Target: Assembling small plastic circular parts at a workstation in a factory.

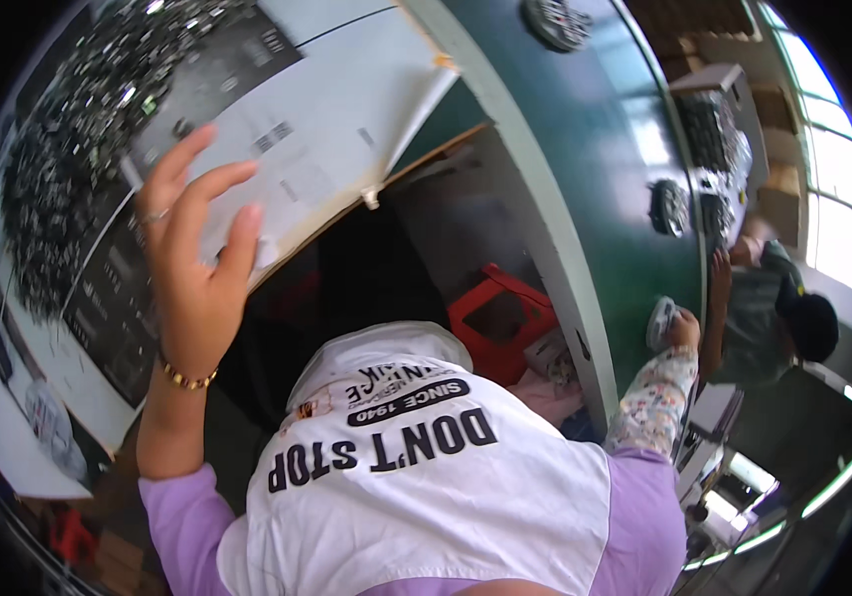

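Note:
My left hand (pixel 192 268) is raised over a white sheet-covered worktop (pixel 321 124), its fingers apart and curved, with nothing seen in them. Beside it lies a large heap of small, shiny dark metal pieces (pixel 78 149). On the right, my right arm in a patterned sleeve reaches to a green conveyor belt (pixel 624 268). There my right hand (pixel 685 331) grips the edge of a round, light grey part (pixel 660 323); its exact kind is not clear, and some fingers are hidden.
Another round part (pixel 669 207) and a darker one (pixel 558 24) sit along the belt. Across it, a co-worker (pixel 769 323) reaches toward the parts. A pale rail (pixel 535 199) edges the belt on my side. A red stool (pixel 500 318) stands below, between worktop and belt.

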Tool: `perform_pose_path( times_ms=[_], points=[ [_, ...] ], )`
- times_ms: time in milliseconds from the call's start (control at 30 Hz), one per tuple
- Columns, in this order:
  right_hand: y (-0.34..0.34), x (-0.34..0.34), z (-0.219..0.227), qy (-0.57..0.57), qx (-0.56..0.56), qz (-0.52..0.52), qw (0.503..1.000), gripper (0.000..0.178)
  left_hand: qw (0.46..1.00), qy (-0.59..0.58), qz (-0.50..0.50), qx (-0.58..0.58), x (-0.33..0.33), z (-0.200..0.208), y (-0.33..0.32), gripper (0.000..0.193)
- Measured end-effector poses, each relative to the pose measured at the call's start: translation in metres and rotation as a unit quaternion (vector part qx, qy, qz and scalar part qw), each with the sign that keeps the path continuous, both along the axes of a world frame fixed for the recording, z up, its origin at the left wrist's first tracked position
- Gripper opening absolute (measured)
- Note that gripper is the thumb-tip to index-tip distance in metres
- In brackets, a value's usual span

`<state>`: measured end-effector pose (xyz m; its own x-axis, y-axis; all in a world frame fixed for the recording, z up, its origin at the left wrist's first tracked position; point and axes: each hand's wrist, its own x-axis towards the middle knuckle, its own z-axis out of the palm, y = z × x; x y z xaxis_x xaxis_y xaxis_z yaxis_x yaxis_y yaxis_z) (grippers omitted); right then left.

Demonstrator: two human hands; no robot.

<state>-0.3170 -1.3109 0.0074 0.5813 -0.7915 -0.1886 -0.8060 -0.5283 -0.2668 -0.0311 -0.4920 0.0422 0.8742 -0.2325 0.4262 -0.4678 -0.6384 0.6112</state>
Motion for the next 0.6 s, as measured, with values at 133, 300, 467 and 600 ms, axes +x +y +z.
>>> perform_pose_path(
  times_ms=[133,300,467,600],
  points=[
    [0.084,0.067,-0.002,-0.179,-0.001,0.160,0.971,0.020,0.982,0.068,-0.129,-0.120,0.004,0.000,-0.023,0.025],
    [0.459,0.284,0.087,-0.226,-0.034,0.653,0.722,0.042,0.890,0.290,-0.181,-0.302,-0.009,0.008,-0.051,0.043],
    [0.623,0.361,0.107,-0.285,0.096,0.827,0.475,0.039,0.840,0.286,-0.083,-0.454,-0.025,0.002,-0.009,0.057],
    [0.672,0.416,0.056,-0.286,0.062,0.847,0.444,0.031,0.876,0.188,0.057,-0.441,-0.051,-0.015,0.038,0.062]
  ],
)
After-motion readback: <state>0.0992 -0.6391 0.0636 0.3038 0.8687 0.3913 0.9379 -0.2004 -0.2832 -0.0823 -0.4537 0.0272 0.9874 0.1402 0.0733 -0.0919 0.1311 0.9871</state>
